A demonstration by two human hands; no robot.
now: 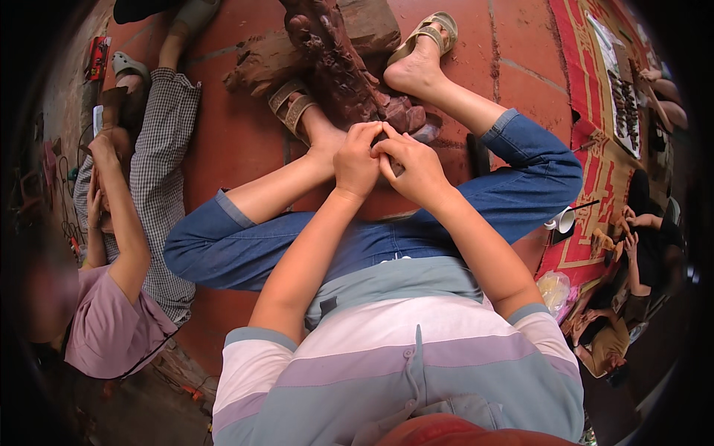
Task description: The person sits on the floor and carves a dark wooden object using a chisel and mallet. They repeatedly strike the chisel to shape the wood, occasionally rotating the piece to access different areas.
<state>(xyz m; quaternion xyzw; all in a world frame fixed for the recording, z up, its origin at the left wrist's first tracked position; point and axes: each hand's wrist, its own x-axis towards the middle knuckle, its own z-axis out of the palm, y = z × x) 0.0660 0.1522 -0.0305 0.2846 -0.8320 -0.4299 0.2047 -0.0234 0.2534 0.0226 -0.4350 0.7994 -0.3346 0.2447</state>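
In front of my crossed legs lies a dark reddish-brown carved wood piece, slanting across a rough log. My left hand is closed just short of the carving's near end, its fingertips meeting those of my right hand. The right hand's fingers are bent, thumb and index pinched together. Anything small between the fingertips is too hidden to make out. Whether the fingertips touch the wood, I cannot tell. A dark, narrow object lies right of my right hand, against my trouser leg.
My sandalled feet flank the carving on a red tiled floor. At left sits a person in checked trousers, hands raised near a pale flat object. A red-and-gold mat at right bears a white cup and a tray; people sit beyond.
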